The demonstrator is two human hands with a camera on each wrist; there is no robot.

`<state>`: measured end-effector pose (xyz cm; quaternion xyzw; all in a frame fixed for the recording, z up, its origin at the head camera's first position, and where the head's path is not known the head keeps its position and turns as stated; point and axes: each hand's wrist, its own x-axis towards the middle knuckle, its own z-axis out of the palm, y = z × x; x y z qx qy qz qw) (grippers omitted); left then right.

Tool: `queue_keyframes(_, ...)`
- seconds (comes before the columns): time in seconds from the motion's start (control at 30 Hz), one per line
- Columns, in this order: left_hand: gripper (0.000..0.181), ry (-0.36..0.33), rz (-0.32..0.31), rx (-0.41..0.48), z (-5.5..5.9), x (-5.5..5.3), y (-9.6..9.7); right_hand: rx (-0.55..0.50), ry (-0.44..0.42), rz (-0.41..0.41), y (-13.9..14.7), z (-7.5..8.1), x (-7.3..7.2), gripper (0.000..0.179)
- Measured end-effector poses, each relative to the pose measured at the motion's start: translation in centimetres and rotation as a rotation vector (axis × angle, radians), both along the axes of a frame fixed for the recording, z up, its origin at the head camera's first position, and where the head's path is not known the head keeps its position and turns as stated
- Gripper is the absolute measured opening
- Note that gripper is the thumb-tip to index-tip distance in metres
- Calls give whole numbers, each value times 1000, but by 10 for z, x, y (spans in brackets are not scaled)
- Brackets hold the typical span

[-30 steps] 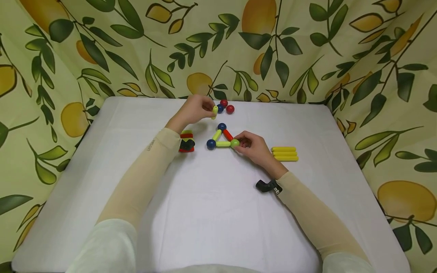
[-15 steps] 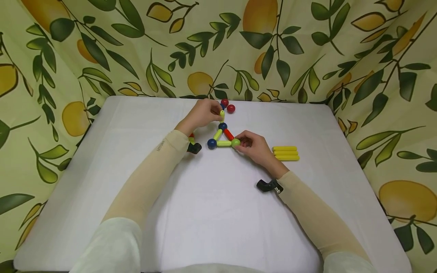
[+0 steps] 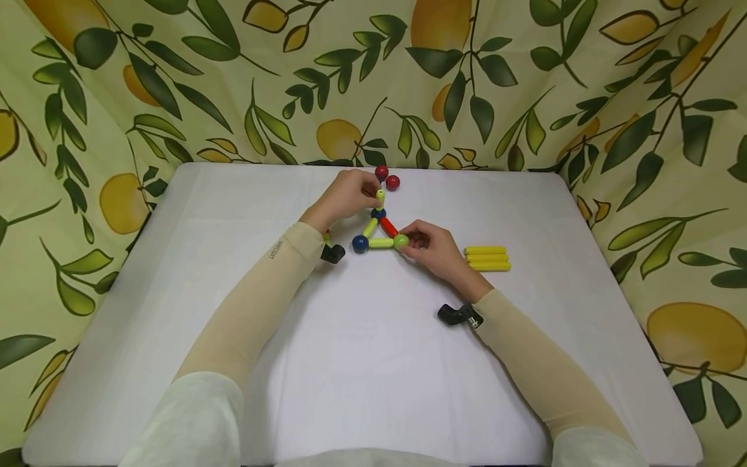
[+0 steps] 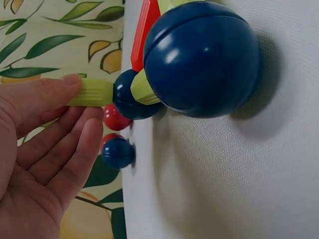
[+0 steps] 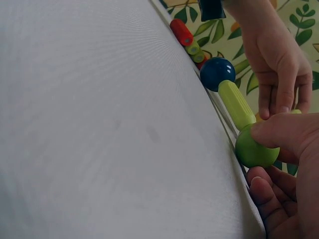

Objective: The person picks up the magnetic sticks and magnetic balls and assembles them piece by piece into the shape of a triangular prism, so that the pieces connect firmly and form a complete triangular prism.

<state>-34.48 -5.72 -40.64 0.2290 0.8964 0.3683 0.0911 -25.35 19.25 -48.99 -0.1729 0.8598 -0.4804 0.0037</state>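
Observation:
My left hand (image 3: 353, 194) pinches a light-green magnetic rod (image 3: 380, 200) between thumb and fingers. The rod stands upright, its lower end against the far blue ball (image 4: 130, 97) of a flat triangle. That triangle has another blue ball (image 3: 360, 244) at near left and a green ball (image 3: 401, 242) at right. Two light-green rods, one along the front (image 3: 381, 243), and a red rod (image 3: 388, 227) join the corners. Thumb and fingers of my right hand (image 3: 434, 246) hold the green ball. In the right wrist view, the left hand's rod is mostly hidden.
Several yellow rods (image 3: 487, 258) lie in a row right of the right hand. Behind the triangle sit two red balls (image 3: 393, 183) and a loose blue ball (image 4: 118, 153). Red and green rods (image 5: 182, 32) lie left, mostly hidden by the left arm in the head view. Patterned cloth surrounds the table.
My left hand has moved right and slightly nearer with the light-green rod, bringing it from beside the loose balls onto the far blue ball. The right hand has kept its hold on the green ball.

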Motion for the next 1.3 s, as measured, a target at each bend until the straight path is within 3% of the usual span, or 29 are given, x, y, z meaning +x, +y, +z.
queue_keyframes(0.47, 20, 6, -15, -40, 3, -2, 1, 17, 3, -10, -1, 2, 1, 26)
queue_keyframes(0.67, 31, 9, -11, -54, 8, 1, -6, 17, -16, -14, -1, 3, 1, 27)
queue_keyframes(0.87, 34, -15, -24, -63, 28, 7, -35, 9, -28, -10, -2, 2, 2, 27)
queue_keyframes(1.03, 29, -37, -28, -134, 40, 12, -70, 5, -11, -11, -1, 1, 1, 26)
queue_keyframes(1.13, 27, -63, -12, -184, 36, 14, -91, 14, -15, -15, -2, 0, 1, 27)
queue_keyframes(1.3, 23, -108, 24, -216, 16, 16, -114, 30, -10, -16, -2, 1, 2, 28)
